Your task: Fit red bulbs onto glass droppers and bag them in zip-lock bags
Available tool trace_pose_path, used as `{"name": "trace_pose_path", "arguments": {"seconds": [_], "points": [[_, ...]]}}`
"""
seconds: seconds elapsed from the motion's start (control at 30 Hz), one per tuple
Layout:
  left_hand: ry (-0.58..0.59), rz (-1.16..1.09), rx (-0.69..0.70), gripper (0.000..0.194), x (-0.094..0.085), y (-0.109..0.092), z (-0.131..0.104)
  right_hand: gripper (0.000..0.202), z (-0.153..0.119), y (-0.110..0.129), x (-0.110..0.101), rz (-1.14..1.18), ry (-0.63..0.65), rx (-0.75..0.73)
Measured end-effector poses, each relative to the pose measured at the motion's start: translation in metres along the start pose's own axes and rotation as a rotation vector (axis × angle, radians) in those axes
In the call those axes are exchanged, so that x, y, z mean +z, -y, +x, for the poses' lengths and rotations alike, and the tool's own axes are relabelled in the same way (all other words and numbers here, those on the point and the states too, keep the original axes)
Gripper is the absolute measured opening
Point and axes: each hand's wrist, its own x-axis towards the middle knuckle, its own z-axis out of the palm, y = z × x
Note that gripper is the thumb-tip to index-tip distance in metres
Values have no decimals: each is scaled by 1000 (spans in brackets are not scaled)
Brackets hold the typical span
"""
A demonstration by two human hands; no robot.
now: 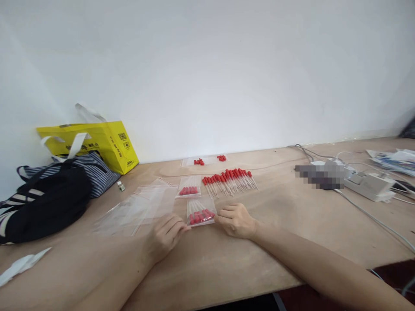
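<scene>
A small clear zip bag [201,211] with several red-bulbed droppers in it lies on the table in front of me, bulbs toward me. My left hand [167,235] is closed, its fingertips pinching the bag's near left corner. On the other side, my right hand [237,221] is closed at the bag's right edge, fingers curled. Just behind is a second zip bag [189,186] of droppers. A row of loose droppers [228,181] with red rubber bulbs and clear thin tubes lies beyond my right hand. Flat clear bags [145,205] overlap beside my left hand.
Farther back, loose red bulbs [199,162] lie on clear plastic near the wall. A yellow bag [113,147], a black bag [55,207] and a little bottle [121,186] stand left. White tissue [24,265] lies front left. Power strip [369,185] and cables are right.
</scene>
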Motion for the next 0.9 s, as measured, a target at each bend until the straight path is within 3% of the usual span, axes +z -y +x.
{"name": "trace_pose_path", "arguments": {"seconds": [0.1, 0.17, 0.2, 0.27, 0.43, 0.6, 0.63, 0.7, 0.77, 0.8, 0.9], "points": [[137, -350, -546, 19, 1, -2, -2, 22, -2, -1, -2, 61, 22, 42], [191, -622, -917, 31, 6, -4, 1, 22, -2, -1, -2, 83, 29, 45], [206, -750, -1051, 36, 10, -5, 3, 22, -1, 0, -2, 91, 37, 36], [228, -944, -1186, 36, 17, -9, 8, 23, 0, 2, -2, 112, 63, 13], [320, -1095, -1196, 24, 17, -17, 16, 22, 1, 4, -8, 258, 160, 29], [575, -1164, -1165, 21, -17, -6, 15, 33, -4, -6, -12, 300, 217, 109], [579, -1170, -1168, 19, -23, -1, 13, 34, -5, -7, -12, 291, 219, 123], [505, -1162, -1194, 19, -32, 13, 12, 36, -6, -10, -11, 273, 222, 144], [354, -1097, -1235, 25, -31, 30, 14, 36, -6, -10, -10, 263, 229, 150], [262, -1037, -1242, 28, -27, 38, 17, 37, -6, -10, -10, 260, 231, 153], [151, -755, -1221, 29, -2, 63, 34, 36, -5, -10, -10, 257, 233, 165]]}}
